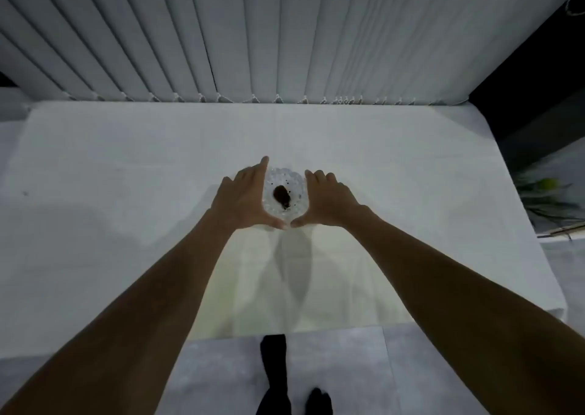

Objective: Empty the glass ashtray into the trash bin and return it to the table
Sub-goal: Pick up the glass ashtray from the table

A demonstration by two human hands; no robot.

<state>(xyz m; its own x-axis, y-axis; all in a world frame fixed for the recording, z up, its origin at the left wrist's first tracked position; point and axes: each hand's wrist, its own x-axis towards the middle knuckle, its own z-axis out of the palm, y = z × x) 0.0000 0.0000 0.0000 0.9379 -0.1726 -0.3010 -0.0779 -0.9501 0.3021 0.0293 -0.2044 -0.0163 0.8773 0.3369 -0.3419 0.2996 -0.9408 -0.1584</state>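
A round cut-glass ashtray [282,183] sits in the middle of a white-clothed table [126,168]. A dark brown lump and a few dark specks lie in its bowl. My left hand [242,201] curves along its left rim and my right hand [329,202] along its right rim, thumbs nearly meeting at its near edge. Fingers of both hands are spread and seem to touch the glass; whether they grip it I cannot tell. No trash bin is in view.
White vertical blinds [253,35] hang just behind the table's far edge. A green plant [549,193] stands beyond the right edge, in a dark area. Grey floor tiles [364,367] and my dark-clad feet show below the near edge.
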